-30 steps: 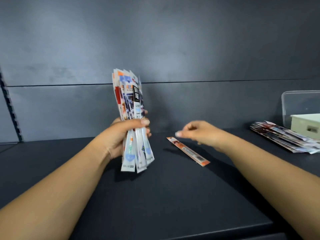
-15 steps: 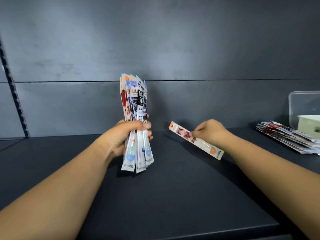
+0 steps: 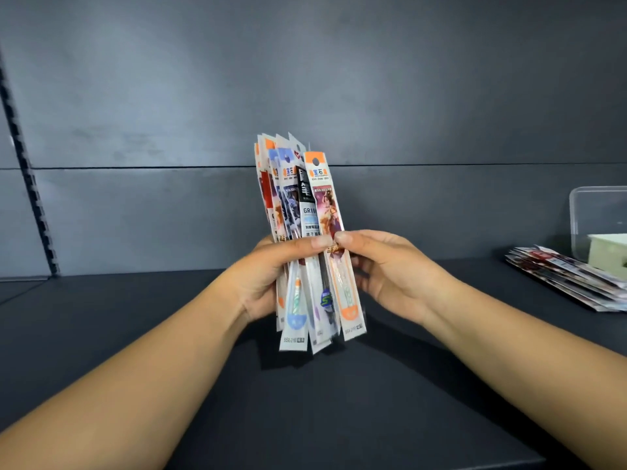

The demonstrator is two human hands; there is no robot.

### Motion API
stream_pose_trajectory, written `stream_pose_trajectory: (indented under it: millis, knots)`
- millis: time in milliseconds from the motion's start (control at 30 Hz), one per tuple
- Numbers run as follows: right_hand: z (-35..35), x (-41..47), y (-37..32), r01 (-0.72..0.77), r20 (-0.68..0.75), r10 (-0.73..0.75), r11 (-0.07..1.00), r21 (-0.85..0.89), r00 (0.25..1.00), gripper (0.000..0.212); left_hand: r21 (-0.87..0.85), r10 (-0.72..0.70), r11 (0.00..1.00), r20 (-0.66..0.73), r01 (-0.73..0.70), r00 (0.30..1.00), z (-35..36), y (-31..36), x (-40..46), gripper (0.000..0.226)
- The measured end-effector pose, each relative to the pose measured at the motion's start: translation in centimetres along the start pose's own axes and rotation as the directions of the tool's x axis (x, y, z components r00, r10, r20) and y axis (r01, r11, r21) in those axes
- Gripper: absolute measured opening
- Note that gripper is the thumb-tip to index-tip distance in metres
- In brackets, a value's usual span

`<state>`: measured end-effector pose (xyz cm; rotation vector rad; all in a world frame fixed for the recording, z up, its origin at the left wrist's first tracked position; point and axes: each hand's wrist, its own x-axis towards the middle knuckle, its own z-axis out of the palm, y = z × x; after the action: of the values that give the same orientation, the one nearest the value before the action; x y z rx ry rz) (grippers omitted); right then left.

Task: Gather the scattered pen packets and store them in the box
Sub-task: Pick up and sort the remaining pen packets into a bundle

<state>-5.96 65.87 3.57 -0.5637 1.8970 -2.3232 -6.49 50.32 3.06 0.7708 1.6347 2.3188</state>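
Two hands are in view, and both hold pen packets above the dark desk (image 3: 305, 418). The left hand (image 3: 268, 276) is curled round a bundle of pen packets (image 3: 291, 212) that stands upright and fans out a little at the top and at the bottom. The exact number in the bundle I cannot count, because the packets overlap; at least six or seven top edges show. The left thumb lies across the front of the bundle.

The right hand (image 3: 383, 266) pinches one single orange-topped packet (image 3: 330, 239) between thumb and fingers (image 3: 346, 237). This packet stands upright too and touches the right side of the bundle, its front turned to the camera. It has an orange header with a hanging hole and a printed figure below it.

At the far right of the desk lies one more stack of pen packets (image 3: 570, 279), flat and spread slightly, well apart from the hands. Just behind it stands a clear plastic box (image 3: 583, 212), cut by the picture edge. Inside it, one pale green object (image 3: 607, 252) shows, which I cannot identify.
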Motion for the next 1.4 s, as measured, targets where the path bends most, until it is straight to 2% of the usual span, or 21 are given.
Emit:
stream_pose_trajectory:
  millis: [133, 233, 300, 367, 433, 500, 533, 633, 767, 900, 1000, 1067, 1133, 1200, 1267, 1333, 1400]
  knots:
    - [0.3, -0.2, 0.2, -0.003, 0.01, 0.003, 1.0, -0.002, 1.0, 0.01, 0.052, -0.006, 0.999, 0.009, 0.006, 1.0, 0.5, -0.5, 0.0, 0.054]
    - [0.2, -0.2, 0.3, -0.066, 0.07, 0.064, 0.997, 0.029, 0.995, 0.024, 0.047, -0.012, 0.999, 0.046, 0.01, 0.999, 0.8, -0.5, -0.1, 0.047]
    - [0.1, 0.0, 0.3, -0.123, 0.146, 0.118, 0.992, 0.022, 0.982, 0.033, 0.051, -0.024, 0.998, 0.052, 0.021, 0.998, 1.0, -0.5, -0.1, 0.031]
    - [0.2, 0.0, 0.1, -0.132, 0.199, 0.128, 0.991, 0.006, 0.972, 0.046, 0.044, -0.028, 0.999, 0.054, 0.025, 0.998, 1.1, -0.3, -0.1, 0.024]
    - [0.1, 0.1, -0.3, -0.07, 0.233, 0.068, 0.998, -0.003, 0.97, 0.057, 0.046, -0.033, 0.999, 0.084, 0.029, 0.996, 1.2, -0.1, -0.2, 0.029]
    - [0.1, -0.1, -0.8, 0.057, 0.295, -0.044, 0.998, -0.036, 0.955, 0.075, 0.101, -0.074, 0.993, 0.145, 0.059, 0.987, 1.5, -0.2, -0.3, 0.027]
    - [0.2, -0.4, -1.0, 0.114, 0.325, -0.088, 0.992, -0.06, 0.942, 0.071, 0.134, -0.106, 0.988, 0.185, 0.082, 0.977, 1.7, -0.2, -0.4, 0.025]
    - [0.4, -0.9, -1.6, 0.206, 0.293, -0.155, 0.967, -0.152, 0.944, 0.033, 0.184, -0.172, 0.975, 0.254, 0.127, 0.952, 2.4, -0.3, -0.6, 0.017]
    - [0.6, -1.1, -2.0, 0.301, 0.182, -0.261, 0.922, -0.245, 0.948, 0.01, 0.37, -0.093, 0.928, 0.126, 0.04, 0.988, 2.8, 0.0, -0.6, 0.031]
    - [0.3, -0.7, -3.1, 0.477, 0.095, -0.468, 0.862, -0.174, 0.879, 0.023, 0.526, 0.088, 0.847, -0.001, -0.075, 0.996, 2.9, 0.3, -0.2, 0.056]
    - [0.0, -0.5, -2.6, 0.526, 0.075, -0.521, 0.831, -0.184, 0.85, 0.025, 0.613, 0.112, 0.784, 0.02, -0.101, 0.994, 3.3, -0.6, -0.1, 0.05]
    - [0.0, -0.3, -1.6, 0.478, 0.084, -0.471, 0.85, -0.222, 0.878, 0.028, 0.653, 0.077, 0.752, 0.042, -0.086, 0.996, 3.5, -1.7, 0.1, 0.04]
    - [-0.2, 0.1, -1.0, 0.383, 0.068, -0.378, 0.902, -0.198, 0.923, 0.051, 0.638, 0.04, 0.768, 0.041, -0.057, 0.998, 3.5, -2.2, 0.1, 0.038]
    - [-0.6, 0.2, -1.0, 0.346, 0.048, -0.343, 0.927, -0.144, 0.938, 0.074, 0.572, 0.058, 0.818, 0.027, -0.063, 0.998, 3.3, -2.1, 0.1, 0.043]
    - [-1.0, 0.3, -0.9, 0.338, 0.06, -0.333, 0.931, -0.136, 0.941, 0.081, 0.525, 0.097, 0.846, 0.021, -0.094, 0.995, 3.1, -2.1, 0.1, 0.056]
    - [-0.9, 0.1, -0.8, 0.323, 0.099, -0.309, 0.923, -0.209, 0.946, 0.071, 0.565, 0.08, 0.821, 0.032, -0.084, 0.996, 3.2, -2.3, 0.2, 0.068]
    - [-0.9, 0.0, -0.7, 0.323, 0.141, -0.294, 0.904, -0.281, 0.945, 0.047, 0.587, 0.052, 0.807, 0.041, -0.066, 0.998, 3.2, -2.6, 0.3, 0.061]
